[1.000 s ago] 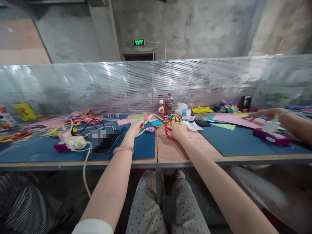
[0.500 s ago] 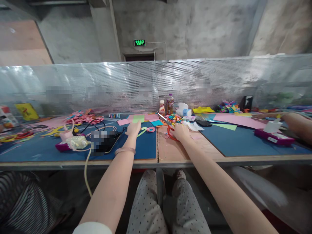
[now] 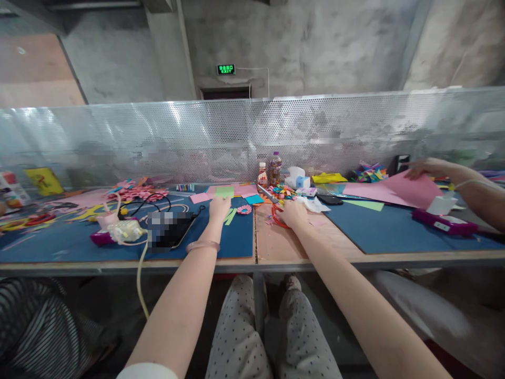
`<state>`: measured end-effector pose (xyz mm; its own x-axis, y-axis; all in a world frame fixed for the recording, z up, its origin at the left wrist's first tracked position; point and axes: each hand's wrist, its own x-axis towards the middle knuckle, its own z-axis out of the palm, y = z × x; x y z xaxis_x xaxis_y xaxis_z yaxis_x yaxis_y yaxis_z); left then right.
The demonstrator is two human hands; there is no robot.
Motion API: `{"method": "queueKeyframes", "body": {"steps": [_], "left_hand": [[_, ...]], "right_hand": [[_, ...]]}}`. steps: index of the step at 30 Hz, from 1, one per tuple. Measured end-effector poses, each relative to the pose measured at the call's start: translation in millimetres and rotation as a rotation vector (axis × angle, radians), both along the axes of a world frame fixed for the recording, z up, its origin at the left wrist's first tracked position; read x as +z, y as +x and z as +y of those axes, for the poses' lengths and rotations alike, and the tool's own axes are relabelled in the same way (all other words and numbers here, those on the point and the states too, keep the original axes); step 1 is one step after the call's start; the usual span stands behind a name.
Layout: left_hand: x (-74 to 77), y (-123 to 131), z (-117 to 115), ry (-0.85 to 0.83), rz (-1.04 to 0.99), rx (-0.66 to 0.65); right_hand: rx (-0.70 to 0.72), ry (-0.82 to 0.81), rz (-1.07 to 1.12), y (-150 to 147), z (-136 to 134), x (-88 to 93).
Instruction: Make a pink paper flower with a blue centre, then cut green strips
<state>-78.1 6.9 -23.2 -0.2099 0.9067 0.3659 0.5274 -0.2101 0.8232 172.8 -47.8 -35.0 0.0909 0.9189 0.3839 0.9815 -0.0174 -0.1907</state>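
Note:
My right hand (image 3: 294, 215) is wrapped round the orange-red handles of a pair of scissors (image 3: 270, 195), whose blades point away and to the left. My left hand (image 3: 219, 210) rests at the near edge of a light green paper sheet (image 3: 224, 191), its fingers bent together; what they pinch, if anything, is hidden. Narrow green paper strips (image 3: 231, 216) lie just right of that hand on the blue mat (image 3: 239, 242). Close by are a pink paper ring (image 3: 244, 209), a blue paper piece (image 3: 253, 199) and pink paper (image 3: 200, 197).
Colourful paper pieces (image 3: 281, 190), a purple-capped bottle (image 3: 275, 169) and tissues (image 3: 296, 178) stand behind the scissors. To the left lie a phone (image 3: 181, 231) and a cable (image 3: 141, 284). At right, another person's hand (image 3: 430, 167) lifts a pink sheet (image 3: 410, 189).
The green strips beside my left hand lie differently, now slanting toward me. My right hand and the scissors have barely moved. The other person's hand has risen, lifting the pink sheet's end.

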Motion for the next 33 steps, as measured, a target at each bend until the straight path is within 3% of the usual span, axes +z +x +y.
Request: {"method": "queueKeyframes", "body": {"steps": [5, 13, 17, 20, 24, 25, 26, 28, 29, 31, 33], "left_hand": [[-0.1, 12, -2, 0.053, 0.150, 0.043], [4.8, 50, -8, 0.131, 0.343, -0.189], [7.3, 72, -11, 0.171, 0.419, -0.276], [7.3, 80, -8, 0.182, 0.438, -0.295], [3.2, 81, -5, 0.162, 0.409, -0.272], [1.7, 80, -6, 0.154, 0.388, -0.259], [0.5, 79, -6, 0.143, 0.376, -0.243], [-0.1, 76, -9, 0.116, 0.390, -0.216], [1.0, 75, -10, 0.104, 0.416, -0.207], [6.0, 73, -11, 0.088, 0.488, -0.204], [13.2, 72, -13, 0.086, 0.547, -0.208]], "right_hand": [[-0.009, -0.011, -0.013, 0, -1, 1.2], [-0.005, -0.062, -0.047, -5, 11, -5.0], [0.083, -0.088, -0.091, -5, 21, -5.4], [0.105, -0.090, -0.105, -8, 14, 6.9], [0.126, 0.079, -0.101, -36, -34, 36.8], [0.199, 0.120, -0.106, -47, -50, 42.6], [0.376, 0.158, -0.128, -59, -65, 46.2], [1.061, 0.275, -0.190, -81, -87, 46.0], [1.238, 0.294, -0.225, -91, -93, 42.7], [1.379, 0.335, -0.287, -105, -91, 32.9], [1.408, 0.346, -0.352, -112, -78, 24.4]]}}
